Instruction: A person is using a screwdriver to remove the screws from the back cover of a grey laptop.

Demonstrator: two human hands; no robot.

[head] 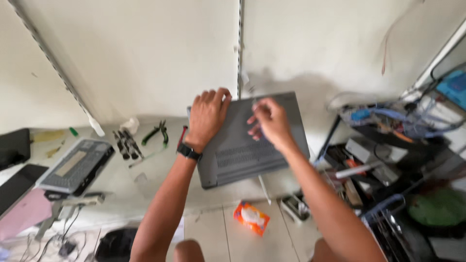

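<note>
A grey laptop (242,145) lies bottom side up on the white bench, its vent slots facing me. My left hand (206,116), with a black watch on the wrist, rests flat on the laptop's far left corner. My right hand (269,121) hovers over the far middle of the base with fingertips pinched together, seemingly on something small and thin; the blur hides what it is.
Left of the laptop lie green-handled pliers (156,133), several dark screwdrivers (126,144) and another grey device (75,165). A shelf of cables and parts (388,121) crowds the right. An orange packet (251,217) lies on the floor below the bench edge.
</note>
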